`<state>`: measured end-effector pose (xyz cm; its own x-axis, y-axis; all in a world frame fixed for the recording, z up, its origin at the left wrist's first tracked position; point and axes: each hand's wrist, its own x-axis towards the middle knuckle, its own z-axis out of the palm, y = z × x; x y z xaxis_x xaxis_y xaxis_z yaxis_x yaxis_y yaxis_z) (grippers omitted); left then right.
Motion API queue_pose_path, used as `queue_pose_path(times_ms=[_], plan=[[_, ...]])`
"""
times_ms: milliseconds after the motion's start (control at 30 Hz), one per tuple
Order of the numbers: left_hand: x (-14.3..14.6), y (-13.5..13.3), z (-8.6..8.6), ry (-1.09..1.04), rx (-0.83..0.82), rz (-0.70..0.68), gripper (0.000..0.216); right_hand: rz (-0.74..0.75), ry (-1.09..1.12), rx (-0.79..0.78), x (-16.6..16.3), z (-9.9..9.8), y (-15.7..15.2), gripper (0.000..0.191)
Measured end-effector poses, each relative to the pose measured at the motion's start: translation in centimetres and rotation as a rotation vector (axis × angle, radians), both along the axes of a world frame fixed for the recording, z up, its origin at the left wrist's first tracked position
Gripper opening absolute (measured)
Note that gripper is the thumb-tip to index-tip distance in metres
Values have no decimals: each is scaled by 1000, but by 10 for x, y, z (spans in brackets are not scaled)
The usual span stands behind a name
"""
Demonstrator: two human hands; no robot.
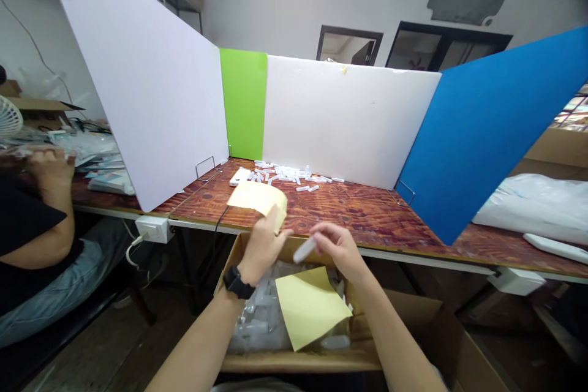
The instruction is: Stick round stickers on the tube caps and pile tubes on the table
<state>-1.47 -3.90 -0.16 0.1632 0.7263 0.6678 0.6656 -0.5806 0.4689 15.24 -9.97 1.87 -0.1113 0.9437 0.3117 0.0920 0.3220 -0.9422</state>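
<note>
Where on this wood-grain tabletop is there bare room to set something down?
The widest bare patch of the wood-grain tabletop lies between the yellow paper sheet in the left hand and the blue foam board. White plastic pieces crowd the foot of the white board, and clear plastic bags fill the cardboard box.

Boxed plastic pieces [257, 321] partly hidden by yellow paper [310, 309], co-worker [46, 239] cut off at left
</note>
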Motion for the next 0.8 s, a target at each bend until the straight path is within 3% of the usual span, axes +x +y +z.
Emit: queue_pose_path(times_ms=[100,133,167,233,300,333,400,600,800], plan=[[-17,17,0,-190,-17,264,30,608,-389,-350,10,-8,1,20],[-21,21,-1,-211,-27,290,28,725,-472,-415,10,-10,3,20],[-24,24,-2,-220,-36,295,27,733,-478,-416,9,-13,6,20],[-26,28,-4,-219,-52,277,26,462,-304,-281,6,-15,15,21],[-24,28,-4,-221,-60,268,27,16,-93,-103,6,-16,26,23],[-23,28,-4,-220,-65,265,27,-173,-51,-43,7,-17,31,25],[-20,26,-3,-216,-86,257,27,-368,-137,20,10,-20,37,26],[-14,17,2,-234,-119,187,24,-355,-526,207,10,-33,31,20],[-11,8,5,-284,-80,65,20,-431,-492,323,8,-24,21,17]])
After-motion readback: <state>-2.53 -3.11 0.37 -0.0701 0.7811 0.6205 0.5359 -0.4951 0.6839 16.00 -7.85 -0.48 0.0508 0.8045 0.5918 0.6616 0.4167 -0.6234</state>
